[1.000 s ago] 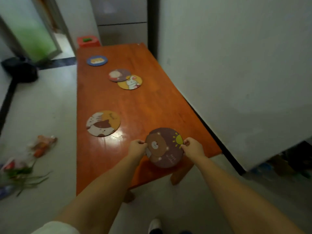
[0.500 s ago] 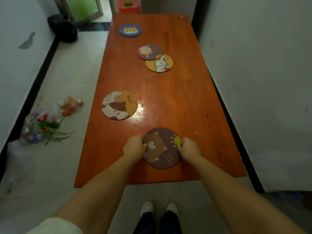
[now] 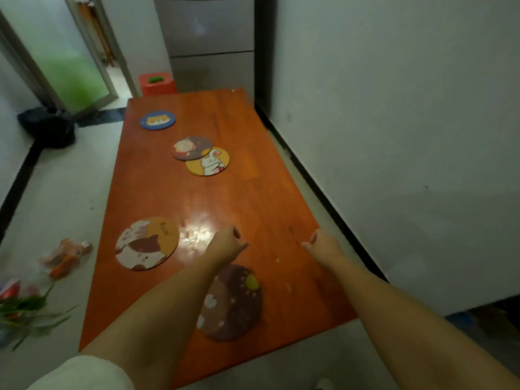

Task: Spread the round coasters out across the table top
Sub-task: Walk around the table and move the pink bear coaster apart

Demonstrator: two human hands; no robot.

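In the head view the left hand [image 3: 226,244] and right hand [image 3: 323,244] hover loosely curled and empty above the surface [image 3: 270,198]; the brown bear coaster [image 3: 236,302] lies flat near its front edge. Two far coasters, the pink-animal coaster [image 3: 188,147] and the yellow rabbit coaster [image 3: 209,161], overlap; these probably want sliding apart next, one flat hand on each.

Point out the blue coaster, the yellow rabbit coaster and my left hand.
blue coaster [image 3: 157,120]: head view, on its printed centre.
yellow rabbit coaster [image 3: 209,162]: head view, on the white rabbit.
left hand [image 3: 227,242]: head view, on the back of the hand.
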